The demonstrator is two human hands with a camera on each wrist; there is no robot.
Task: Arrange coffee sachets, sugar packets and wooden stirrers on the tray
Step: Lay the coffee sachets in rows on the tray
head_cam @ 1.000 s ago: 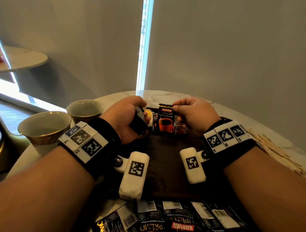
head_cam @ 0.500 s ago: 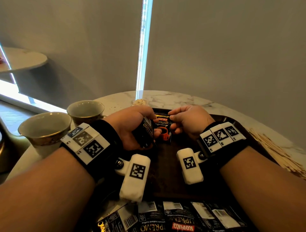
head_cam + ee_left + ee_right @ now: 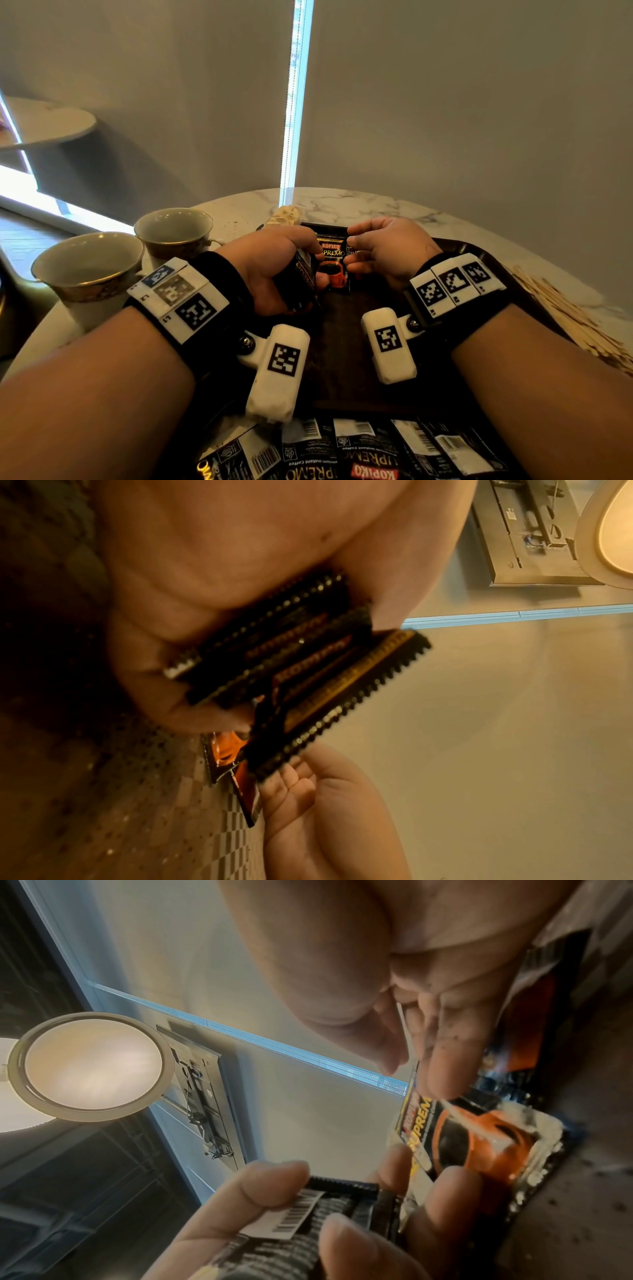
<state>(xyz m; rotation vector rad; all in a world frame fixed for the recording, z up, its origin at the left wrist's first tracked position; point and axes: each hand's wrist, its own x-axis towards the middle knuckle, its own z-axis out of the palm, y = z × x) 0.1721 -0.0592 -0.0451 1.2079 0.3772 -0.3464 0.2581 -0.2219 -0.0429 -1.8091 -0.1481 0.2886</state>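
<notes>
The left hand (image 3: pixel 274 270) grips a stack of sachets (image 3: pixel 291 653), long axis along its fingers. Right-hand fingers (image 3: pixel 441 1053) pinch the top edge of an upright coffee sachet (image 3: pixel 333 265); its lower half is hidden.

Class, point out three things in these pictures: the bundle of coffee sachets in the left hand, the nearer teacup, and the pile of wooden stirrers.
bundle of coffee sachets (image 3: pixel 301 653), left wrist view, serrated top edges.
nearer teacup (image 3: pixel 87 263), head view, inner wall.
wooden stirrers (image 3: pixel 561 308), head view, middle of the pile.
</notes>
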